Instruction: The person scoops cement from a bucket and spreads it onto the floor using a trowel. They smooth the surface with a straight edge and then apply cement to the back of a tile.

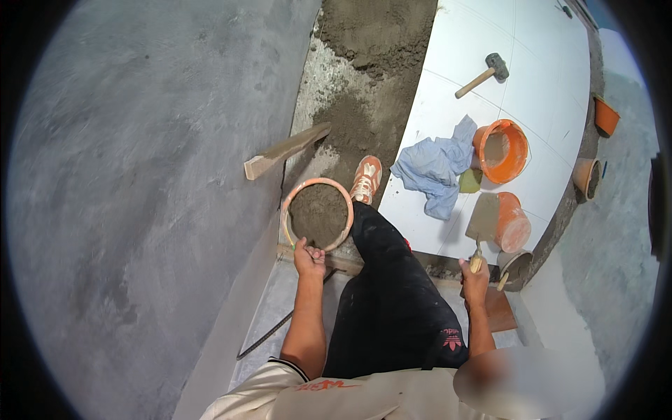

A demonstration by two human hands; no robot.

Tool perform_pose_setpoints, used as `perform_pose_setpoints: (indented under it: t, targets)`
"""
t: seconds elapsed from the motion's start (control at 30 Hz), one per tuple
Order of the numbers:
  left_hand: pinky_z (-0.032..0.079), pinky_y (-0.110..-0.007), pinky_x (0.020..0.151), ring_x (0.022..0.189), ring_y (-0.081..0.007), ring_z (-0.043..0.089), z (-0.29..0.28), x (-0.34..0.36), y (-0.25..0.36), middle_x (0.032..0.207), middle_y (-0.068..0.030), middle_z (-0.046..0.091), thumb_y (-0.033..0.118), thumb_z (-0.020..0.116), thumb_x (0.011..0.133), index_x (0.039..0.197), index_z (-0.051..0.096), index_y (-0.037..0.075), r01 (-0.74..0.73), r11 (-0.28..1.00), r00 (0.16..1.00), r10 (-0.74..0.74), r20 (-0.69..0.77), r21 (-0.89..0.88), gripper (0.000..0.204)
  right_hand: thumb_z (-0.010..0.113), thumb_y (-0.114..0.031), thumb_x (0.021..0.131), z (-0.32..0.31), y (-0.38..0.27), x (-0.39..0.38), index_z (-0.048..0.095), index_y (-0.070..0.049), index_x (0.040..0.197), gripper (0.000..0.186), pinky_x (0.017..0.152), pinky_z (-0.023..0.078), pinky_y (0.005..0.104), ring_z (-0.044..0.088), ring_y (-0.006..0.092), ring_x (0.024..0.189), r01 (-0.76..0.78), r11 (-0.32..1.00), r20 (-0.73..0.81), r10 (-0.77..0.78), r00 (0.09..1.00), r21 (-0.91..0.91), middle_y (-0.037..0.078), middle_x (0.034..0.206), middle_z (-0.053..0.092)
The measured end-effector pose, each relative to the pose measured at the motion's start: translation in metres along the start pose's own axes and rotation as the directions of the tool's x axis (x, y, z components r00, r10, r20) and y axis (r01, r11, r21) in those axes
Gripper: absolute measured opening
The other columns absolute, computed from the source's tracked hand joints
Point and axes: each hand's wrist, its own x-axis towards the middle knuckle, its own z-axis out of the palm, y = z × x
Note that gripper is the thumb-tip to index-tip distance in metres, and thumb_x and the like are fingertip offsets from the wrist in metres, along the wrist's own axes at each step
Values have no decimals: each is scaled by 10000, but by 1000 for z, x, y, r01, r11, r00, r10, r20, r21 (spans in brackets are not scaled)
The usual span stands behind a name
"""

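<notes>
My left hand (pixel 309 259) is closed on the near rim of an orange bucket (pixel 348 222) filled with grey-brown mortar (pixel 318 211). In my right hand (pixel 476 281) is the wooden handle of a trowel (pixel 482 218), its flat blade pointing away from me above the white tiles. Just right of the blade, an orange bucket (pixel 513 227) lies on its side. Beyond it stands another orange bucket (pixel 519 157) with grey material inside. A crumpled blue cloth (pixel 434 164) lies to its left, with a yellow-green sponge (pixel 470 180) between them.
A mallet (pixel 496 65) lies on the white tiles (pixel 476 35). Loose mortar (pixel 378 31) covers the floor strip by the grey wall (pixel 161 140). A wooden board (pixel 287 150) leans there, near my shoe (pixel 366 178). More containers (pixel 586 175) line the right edge.
</notes>
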Motion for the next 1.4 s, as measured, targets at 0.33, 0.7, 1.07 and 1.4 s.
perform_pose_setpoints:
  t: [0.33, 0.7, 1.07, 1.4]
  targets:
    - [471, -358, 652, 569, -130, 445, 73, 23, 16, 693, 32, 414, 303, 681, 1021, 891, 503, 163, -146, 979, 963, 107, 248, 145, 261, 655, -388, 1037, 107, -132, 8, 627, -65, 1302, 418, 893, 533, 480, 704, 400, 1017, 500, 748, 480, -276, 832, -437, 203, 1106, 731]
    - [483, -371, 715, 570, -158, 416, 66, 48, 23, 678, 30, 371, 532, 614, 1067, 896, 453, 168, -103, 992, 950, 75, 302, 77, 433, 653, -399, 1026, 169, -167, -36, 656, -81, 1186, 357, 781, 561, 525, 715, 419, 908, 749, 449, 564, -493, 663, -488, 195, 948, 709]
    - [434, -344, 599, 522, -134, 361, 90, 1, 24, 625, 38, 335, 548, 587, 1069, 802, 433, 184, -62, 996, 965, 44, 259, 60, 477, 656, -389, 1025, 205, -157, 26, 670, -78, 1110, 322, 665, 583, 516, 734, 401, 793, 775, 254, 655, -421, 627, -578, 197, 890, 707]
    - [528, -403, 919, 918, -242, 674, -60, 106, 34, 1062, -101, 685, 651, 501, 1071, 1252, 639, 5, -158, 846, 987, 149, 60, 510, 685, 643, -351, 1025, 306, -147, 83, 681, -59, 1062, 297, 647, 589, 458, 751, 344, 786, 801, 20, 701, -472, 535, -598, 186, 863, 723]
